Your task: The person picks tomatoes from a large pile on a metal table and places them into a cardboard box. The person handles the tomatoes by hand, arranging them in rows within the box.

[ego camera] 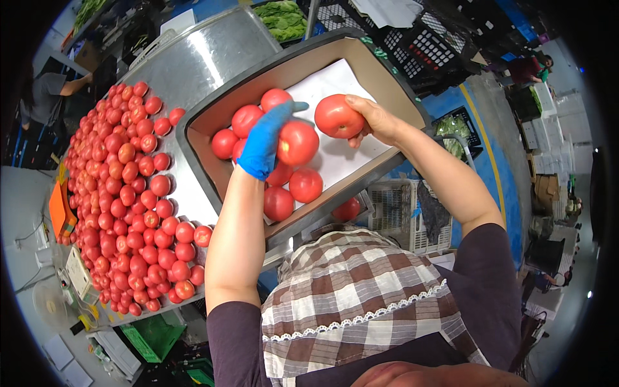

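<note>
My left hand, in a blue glove, is over the left half of a black crate lined with brown cardboard. A tomato rests against its palm side, raised above the others; the fingers behind it are hidden. Bare, my right hand grips a large red tomato over the white paper sheet in the crate. Several tomatoes lie in the crate around my left hand and below it.
A big heap of tomatoes covers the left part of the steel table. Black crates are stacked beyond the crate, and leafy greens lie behind. A white basket stands below at right. One person is at far left.
</note>
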`<control>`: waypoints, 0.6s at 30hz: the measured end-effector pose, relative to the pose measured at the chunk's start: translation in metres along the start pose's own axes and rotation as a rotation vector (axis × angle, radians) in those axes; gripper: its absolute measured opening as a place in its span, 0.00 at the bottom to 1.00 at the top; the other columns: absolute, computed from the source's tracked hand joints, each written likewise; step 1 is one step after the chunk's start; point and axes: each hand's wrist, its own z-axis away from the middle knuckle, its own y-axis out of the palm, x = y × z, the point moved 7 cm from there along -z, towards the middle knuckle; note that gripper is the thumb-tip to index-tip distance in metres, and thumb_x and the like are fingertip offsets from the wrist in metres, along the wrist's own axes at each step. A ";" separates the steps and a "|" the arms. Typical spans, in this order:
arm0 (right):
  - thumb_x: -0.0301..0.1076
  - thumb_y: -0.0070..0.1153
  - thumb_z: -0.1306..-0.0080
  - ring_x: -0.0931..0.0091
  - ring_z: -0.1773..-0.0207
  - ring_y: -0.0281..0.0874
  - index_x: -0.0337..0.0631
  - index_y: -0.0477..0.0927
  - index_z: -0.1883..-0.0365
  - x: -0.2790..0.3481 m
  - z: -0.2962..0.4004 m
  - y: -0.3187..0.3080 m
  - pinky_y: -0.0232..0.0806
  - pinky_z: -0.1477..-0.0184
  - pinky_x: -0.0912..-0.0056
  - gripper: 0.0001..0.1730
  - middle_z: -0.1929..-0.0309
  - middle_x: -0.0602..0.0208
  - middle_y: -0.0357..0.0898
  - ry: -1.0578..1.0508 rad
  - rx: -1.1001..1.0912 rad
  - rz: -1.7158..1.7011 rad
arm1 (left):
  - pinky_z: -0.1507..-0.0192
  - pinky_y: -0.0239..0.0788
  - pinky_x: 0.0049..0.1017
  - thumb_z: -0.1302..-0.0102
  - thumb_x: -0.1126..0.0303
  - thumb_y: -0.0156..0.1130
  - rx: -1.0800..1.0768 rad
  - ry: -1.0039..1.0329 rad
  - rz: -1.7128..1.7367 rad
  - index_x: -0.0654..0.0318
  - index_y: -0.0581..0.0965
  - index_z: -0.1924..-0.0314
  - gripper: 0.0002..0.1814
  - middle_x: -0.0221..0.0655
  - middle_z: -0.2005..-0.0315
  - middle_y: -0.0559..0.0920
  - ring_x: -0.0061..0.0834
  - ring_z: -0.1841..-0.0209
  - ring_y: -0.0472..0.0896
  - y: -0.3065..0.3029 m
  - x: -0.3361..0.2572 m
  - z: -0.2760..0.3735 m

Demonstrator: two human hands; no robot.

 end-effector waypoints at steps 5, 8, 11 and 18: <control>0.73 0.29 0.31 0.79 0.83 0.75 0.37 0.78 0.57 -0.014 0.003 0.011 0.68 0.78 0.80 0.44 0.75 0.61 0.80 0.055 0.048 -0.191 | 0.41 0.66 0.27 0.33 0.57 0.62 0.274 -0.033 -0.211 0.65 0.67 0.35 0.31 0.38 0.49 0.78 0.27 0.46 0.76 0.038 0.006 0.012; 0.72 0.27 0.29 0.77 0.84 0.75 0.36 0.78 0.60 -0.015 -0.001 0.008 0.67 0.74 0.78 0.44 0.78 0.63 0.79 0.045 -0.058 -0.077 | 0.40 0.65 0.28 0.36 0.57 0.65 0.250 -0.034 -0.170 0.65 0.68 0.36 0.33 0.36 0.45 0.76 0.25 0.42 0.72 0.038 0.006 0.012; 0.55 0.40 0.28 0.75 0.78 0.77 0.34 0.79 0.58 -0.023 -0.015 0.004 0.68 0.70 0.75 0.29 0.76 0.63 0.79 0.080 -0.063 -0.032 | 0.41 0.65 0.26 0.36 0.57 0.64 0.210 0.042 -0.089 0.65 0.69 0.38 0.30 0.35 0.46 0.76 0.25 0.44 0.73 0.041 -0.003 0.012; 0.61 0.60 0.48 0.53 0.43 0.75 0.41 0.71 0.39 -0.080 -0.033 0.106 0.68 0.41 0.55 0.44 0.45 0.42 0.76 -0.028 0.549 1.120 | 0.49 0.72 0.32 0.39 0.54 0.68 -0.076 0.223 0.318 0.59 0.74 0.45 0.26 0.33 0.56 0.79 0.26 0.53 0.78 -0.015 0.001 -0.011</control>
